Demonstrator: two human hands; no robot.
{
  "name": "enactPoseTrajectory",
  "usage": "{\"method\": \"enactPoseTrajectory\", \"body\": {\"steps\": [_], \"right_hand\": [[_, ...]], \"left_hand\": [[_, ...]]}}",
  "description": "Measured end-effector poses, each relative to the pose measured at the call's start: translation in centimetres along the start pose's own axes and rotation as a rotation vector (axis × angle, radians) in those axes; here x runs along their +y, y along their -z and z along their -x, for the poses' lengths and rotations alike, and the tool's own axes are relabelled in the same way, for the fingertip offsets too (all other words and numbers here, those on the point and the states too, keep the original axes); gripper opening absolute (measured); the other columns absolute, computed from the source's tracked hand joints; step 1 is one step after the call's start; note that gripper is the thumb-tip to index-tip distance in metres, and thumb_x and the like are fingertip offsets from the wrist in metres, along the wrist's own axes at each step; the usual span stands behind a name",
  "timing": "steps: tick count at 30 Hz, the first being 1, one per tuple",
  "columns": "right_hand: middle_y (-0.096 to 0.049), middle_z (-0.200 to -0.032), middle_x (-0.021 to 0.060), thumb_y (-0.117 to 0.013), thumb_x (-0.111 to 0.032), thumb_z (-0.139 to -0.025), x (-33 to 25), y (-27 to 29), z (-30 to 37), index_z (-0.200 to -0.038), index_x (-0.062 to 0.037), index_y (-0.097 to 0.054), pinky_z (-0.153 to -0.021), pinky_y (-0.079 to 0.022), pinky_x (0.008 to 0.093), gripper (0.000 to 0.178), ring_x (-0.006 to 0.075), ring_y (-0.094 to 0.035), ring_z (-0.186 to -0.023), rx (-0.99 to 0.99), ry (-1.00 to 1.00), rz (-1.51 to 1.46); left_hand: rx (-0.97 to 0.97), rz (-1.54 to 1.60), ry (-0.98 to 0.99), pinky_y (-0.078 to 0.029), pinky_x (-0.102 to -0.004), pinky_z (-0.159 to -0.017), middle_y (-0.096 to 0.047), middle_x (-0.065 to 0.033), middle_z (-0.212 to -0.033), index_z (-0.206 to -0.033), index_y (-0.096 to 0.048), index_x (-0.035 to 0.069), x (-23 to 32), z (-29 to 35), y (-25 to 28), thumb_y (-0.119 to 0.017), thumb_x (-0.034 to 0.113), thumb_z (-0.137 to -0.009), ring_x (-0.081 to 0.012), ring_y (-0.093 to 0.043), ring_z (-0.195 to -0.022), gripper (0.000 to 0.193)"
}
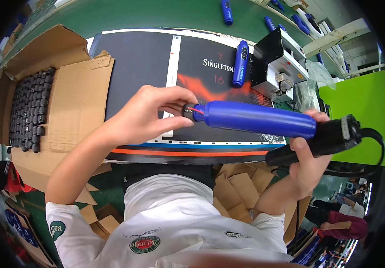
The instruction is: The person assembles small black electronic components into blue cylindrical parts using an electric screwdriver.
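Level in front of me is a blue cylindrical housing (259, 118). My left hand (145, 114) pinches a small round black end cap (187, 111) at its left end, where red wire shows between the cap and the housing. Near the housing's right end, my right hand (311, 163) has its fingers wrapped round it. The same hand also grips a black handheld tool (335, 136) with a thick cable, which lies against the housing and slants up to the right. Part of the grip is hidden behind the tool and housing.
On the left, an open cardboard box (67, 102) holds many black caps (33, 107). A dark printed mat (143, 80) covers the bench. Another blue device (241, 64) lies beside a black-and-white machine (279, 67). A bright green surface (357, 107) stretches right. A person (342, 225) is at lower right.
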State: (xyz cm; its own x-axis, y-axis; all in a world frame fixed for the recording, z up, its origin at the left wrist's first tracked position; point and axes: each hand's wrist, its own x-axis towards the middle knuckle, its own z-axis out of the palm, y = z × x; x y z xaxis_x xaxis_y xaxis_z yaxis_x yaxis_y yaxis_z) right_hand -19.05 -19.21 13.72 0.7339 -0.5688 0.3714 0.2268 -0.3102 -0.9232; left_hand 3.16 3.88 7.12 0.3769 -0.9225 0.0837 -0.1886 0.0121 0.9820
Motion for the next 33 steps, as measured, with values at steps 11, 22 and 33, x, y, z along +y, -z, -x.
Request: {"method": "enactPoseTrajectory", "body": {"steps": [11,22,33], "right_hand": [[-0.064,-0.113,0.0113,-0.076,0.006,-0.074,-0.6,-6.3,-4.3,-0.117,0.0026,-0.058,-0.077,-0.053,0.0244,0.046,0.0149,-0.061,-0.1,-0.177,0.105,0.22],[-0.068,-0.099,0.0075,-0.083,-0.015,-0.071,3.3,-8.1,-5.9,-0.116,-0.0029,-0.06,-0.079,-0.051,0.0279,0.051,0.0139,-0.064,-0.088,-0.214,0.151,0.253],[-0.07,-0.106,0.0087,-0.078,-0.005,-0.079,7.7,-5.3,-8.5,-0.114,0.002,-0.062,-0.072,-0.053,0.0241,0.039,0.01,-0.066,-0.082,-0.188,0.457,-0.329]], "left_hand": [[0.061,-0.602,-0.292,-0.03,-0.0495,-0.111,-0.047,-0.0126,-0.14,-0.105,-0.066,0.006,-4.2,-4.1,-1.1,-0.08,0.012,-0.073,-0.0393,-0.029,-0.14,0.036],[-0.042,-0.135,-0.185,-0.04,-0.0381,-0.102,-0.05,-0.0167,-0.129,-0.129,-0.048,0.005,-1.6,-7.5,-0.9,-0.082,0.016,-0.071,-0.0281,-0.047,-0.122,0.068],[0.281,-0.026,-0.269,-0.046,-0.0269,-0.051,-0.057,-0.0059,-0.063,-0.081,-0.053,0.001,-3.0,-10.0,-5.6,-0.063,-0.003,-0.078,-0.0134,-0.055,-0.052,0.011]]}}
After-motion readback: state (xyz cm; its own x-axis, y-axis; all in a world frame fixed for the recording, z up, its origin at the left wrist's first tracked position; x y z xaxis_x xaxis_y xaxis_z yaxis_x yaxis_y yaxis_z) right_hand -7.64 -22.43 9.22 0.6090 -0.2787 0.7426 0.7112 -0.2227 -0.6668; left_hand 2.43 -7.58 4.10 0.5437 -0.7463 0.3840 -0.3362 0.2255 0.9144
